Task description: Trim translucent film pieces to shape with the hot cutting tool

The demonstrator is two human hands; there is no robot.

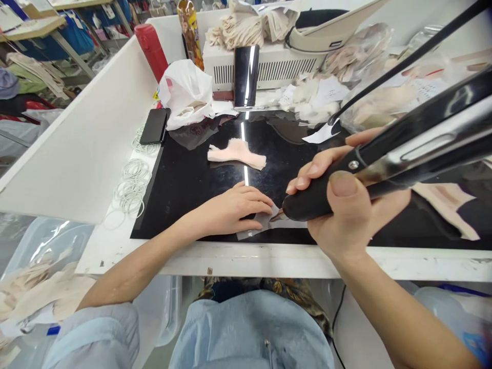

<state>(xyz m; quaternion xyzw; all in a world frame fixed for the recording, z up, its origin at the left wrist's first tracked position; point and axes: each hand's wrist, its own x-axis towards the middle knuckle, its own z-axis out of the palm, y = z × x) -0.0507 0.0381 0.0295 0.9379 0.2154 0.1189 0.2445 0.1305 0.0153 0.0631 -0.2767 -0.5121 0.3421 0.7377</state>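
My left hand (232,209) lies on the black work surface (184,205), fingers stretched out over a thin translucent white piece (255,225). My right hand (346,205) is wrapped round a long black tool with a silver metal strip (388,154); its exact kind is unclear. A small metal tip shows below the tool's rounded black end, close to the translucent piece and my left fingertips. Beyond my left hand sits a pale pink fabric piece (238,152). Another pale fabric piece (448,207) lies to the right, past my right wrist.
White rings (132,187) and a phone (154,126) line the left edge. Behind stand a red flask (151,51), a bottle (190,33), a white plastic bag (186,92) and a black cylinder (246,76). A thin black rod (407,64) crosses the upper right.
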